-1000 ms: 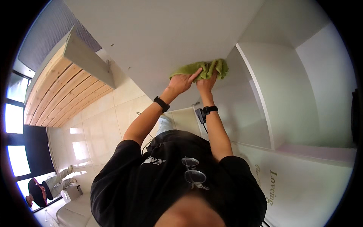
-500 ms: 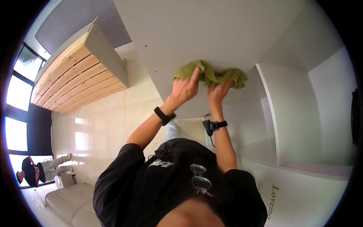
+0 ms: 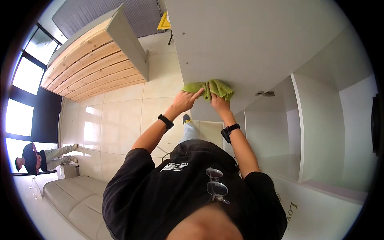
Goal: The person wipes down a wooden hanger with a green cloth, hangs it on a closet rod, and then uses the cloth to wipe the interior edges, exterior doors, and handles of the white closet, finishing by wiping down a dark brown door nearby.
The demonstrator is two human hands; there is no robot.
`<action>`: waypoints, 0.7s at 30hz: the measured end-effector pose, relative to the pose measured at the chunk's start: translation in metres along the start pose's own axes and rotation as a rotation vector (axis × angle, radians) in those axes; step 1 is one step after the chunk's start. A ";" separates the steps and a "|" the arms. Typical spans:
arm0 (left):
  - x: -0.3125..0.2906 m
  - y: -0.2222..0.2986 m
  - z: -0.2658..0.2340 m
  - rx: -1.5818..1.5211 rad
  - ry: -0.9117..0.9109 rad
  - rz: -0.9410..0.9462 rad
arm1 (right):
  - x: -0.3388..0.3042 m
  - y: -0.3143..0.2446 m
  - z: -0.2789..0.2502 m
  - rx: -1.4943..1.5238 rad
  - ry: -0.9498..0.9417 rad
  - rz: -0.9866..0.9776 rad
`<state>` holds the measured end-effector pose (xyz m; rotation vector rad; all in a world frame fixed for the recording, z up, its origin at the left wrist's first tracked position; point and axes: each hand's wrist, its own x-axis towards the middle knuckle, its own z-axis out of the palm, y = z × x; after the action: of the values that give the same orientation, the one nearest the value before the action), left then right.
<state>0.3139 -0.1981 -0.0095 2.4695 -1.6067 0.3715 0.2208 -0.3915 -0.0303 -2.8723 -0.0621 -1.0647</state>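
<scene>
Grey bench (image 3: 236,44) is stretching ahead, with open shelves (image 3: 266,130) flanking its right side. Seen from the head, the green cloth (image 3: 218,89) is now lying nearer the left edge, having slid leftward and uncovered a dark ragged patch (image 3: 265,93); the rubbing is apparently shifting toward that edge. Left hand (image 3: 185,101) and right hand (image 3: 220,105) are both bearing on the cloth, folds partly hiding their fingers, so how tightly either grip is closing I cannot tell.
</scene>
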 end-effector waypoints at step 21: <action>0.088 0.022 -0.153 0.000 0.598 0.061 | 0.107 0.030 -0.126 0.036 0.438 0.102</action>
<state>0.3107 -0.2410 0.1624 2.0238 -1.4096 1.0024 0.2225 -0.4307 0.1328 -2.5117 0.0892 -1.6176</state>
